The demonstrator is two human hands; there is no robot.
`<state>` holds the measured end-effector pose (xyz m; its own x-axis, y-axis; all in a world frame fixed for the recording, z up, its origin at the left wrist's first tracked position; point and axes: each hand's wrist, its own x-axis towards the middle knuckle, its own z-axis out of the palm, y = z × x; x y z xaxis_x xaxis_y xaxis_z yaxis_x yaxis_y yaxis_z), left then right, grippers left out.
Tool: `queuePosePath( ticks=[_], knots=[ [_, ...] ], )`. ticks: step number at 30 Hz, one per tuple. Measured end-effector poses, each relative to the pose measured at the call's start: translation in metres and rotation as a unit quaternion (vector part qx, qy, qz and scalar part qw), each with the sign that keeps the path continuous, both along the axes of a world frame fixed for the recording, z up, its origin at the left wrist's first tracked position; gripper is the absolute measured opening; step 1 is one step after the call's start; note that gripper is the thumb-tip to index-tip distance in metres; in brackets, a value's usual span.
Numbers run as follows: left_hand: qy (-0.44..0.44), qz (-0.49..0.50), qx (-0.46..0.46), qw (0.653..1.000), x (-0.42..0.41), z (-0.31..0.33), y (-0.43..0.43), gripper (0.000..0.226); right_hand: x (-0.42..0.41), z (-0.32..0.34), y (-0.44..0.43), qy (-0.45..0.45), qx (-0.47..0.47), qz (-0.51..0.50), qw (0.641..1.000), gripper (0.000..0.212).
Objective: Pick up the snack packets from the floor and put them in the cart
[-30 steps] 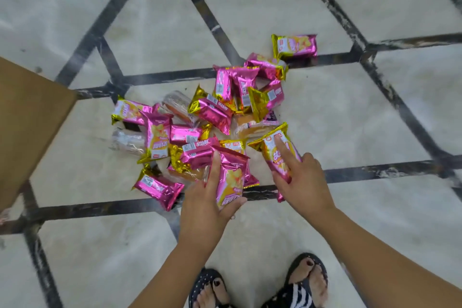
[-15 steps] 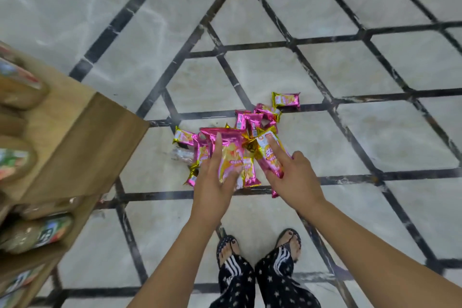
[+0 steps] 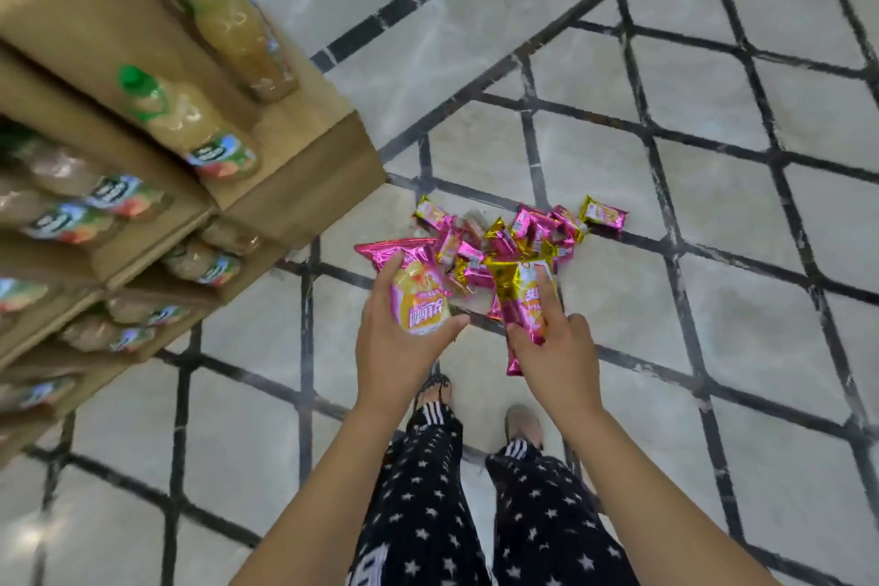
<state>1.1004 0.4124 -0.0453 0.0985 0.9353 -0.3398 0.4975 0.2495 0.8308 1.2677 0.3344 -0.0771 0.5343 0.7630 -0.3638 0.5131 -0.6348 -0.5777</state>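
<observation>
Glossy, crinkled foil snack packets (image 3: 523,238); polished marble-look floor (image 3: 713,205); matt brown cardboard-like shelves (image 3: 304,171) left; clear plastic bottles (image 3: 190,119).

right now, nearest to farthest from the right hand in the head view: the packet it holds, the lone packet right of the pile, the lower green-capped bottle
1. Gold-topped packet, in the right hand grip.
2. Lone packet, on the floor ahead, right of the pile.
3. Lower green-capped bottle, on the shelf far left.
</observation>
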Motion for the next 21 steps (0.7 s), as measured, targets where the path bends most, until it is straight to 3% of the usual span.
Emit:
queuePosePath(
  ticks=[8,11,17,21],
  knots=[
    [0.042,0.167,-0.031,0.985,-0.045,0.028,-0.093,0.095,-0.029,0.022,-0.025,0.003,-0.019,0.179,0.984,0.074],
    [0.112,0.191,-0.05,0.974,-0.068,0.031,-0.121,0.097,-0.05,0.03,-0.024,-0.012,-0.024,0.252,0.967,0.071],
    [0.189,0.279,-0.056,0.94,-0.132,0.028,-0.155,0.096,-0.119,0.04,-0.015,-0.026,0.005,0.393,0.919,0.07],
    [0.18,0.351,-0.076,0.916,-0.187,0.034,-0.169,0.093,-0.184,0.049,-0.002,-0.039,0.022,0.485,0.873,0.069]
  ],
)
